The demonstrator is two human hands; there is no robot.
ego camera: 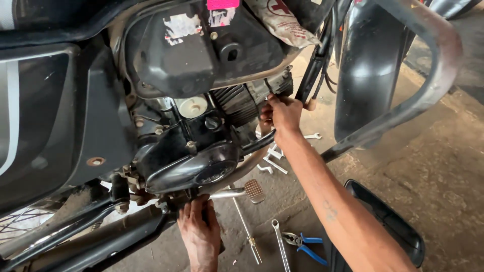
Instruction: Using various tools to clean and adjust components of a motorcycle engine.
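While the left hand (200, 232) lies open under the black metal engine case (189, 163), the right hand (283, 115) grips a thin upright tool (267, 85) at the finned cylinder (237, 103).

Engine cover (194, 168): glossy black metal, dusty | cylinder fins (237, 103): dull ribbed metal | crash guard (428, 75): worn, scuffed metal tube | pliers (302, 242): blue plastic grips, steel jaws | spanner (280, 244): bright smooth steel | floor (443, 171): rough, stained concrete.
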